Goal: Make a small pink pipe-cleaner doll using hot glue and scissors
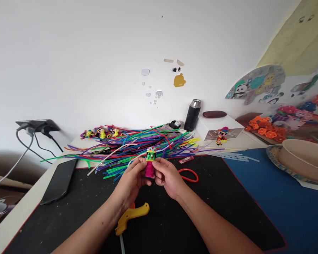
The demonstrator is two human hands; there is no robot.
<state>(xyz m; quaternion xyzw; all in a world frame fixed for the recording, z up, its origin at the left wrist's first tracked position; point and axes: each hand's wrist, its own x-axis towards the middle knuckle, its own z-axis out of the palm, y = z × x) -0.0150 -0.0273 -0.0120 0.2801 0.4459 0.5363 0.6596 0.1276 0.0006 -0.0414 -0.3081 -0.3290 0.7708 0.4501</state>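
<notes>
A small pipe-cleaner figure (149,168) with a magenta body, a green face and a yellow-trimmed headpiece stands upright between my two hands. On its left side, my left hand (134,174) pinches it between thumb and fingers. From the right, my right hand (168,176) grips its body in the same way. Both hands are over the black mat (201,211). Below my left hand lies a yellow glue gun (134,213), partly hidden by my left wrist. A red-handled tool (189,175) rests to the right of my right hand.
Many coloured pipe cleaners (116,150) spread behind my hands. A phone (59,180) lies on the left. At the back are a black bottle (192,115), a white box (214,125) and another figure (222,135). Bowls (304,158) sit at the right.
</notes>
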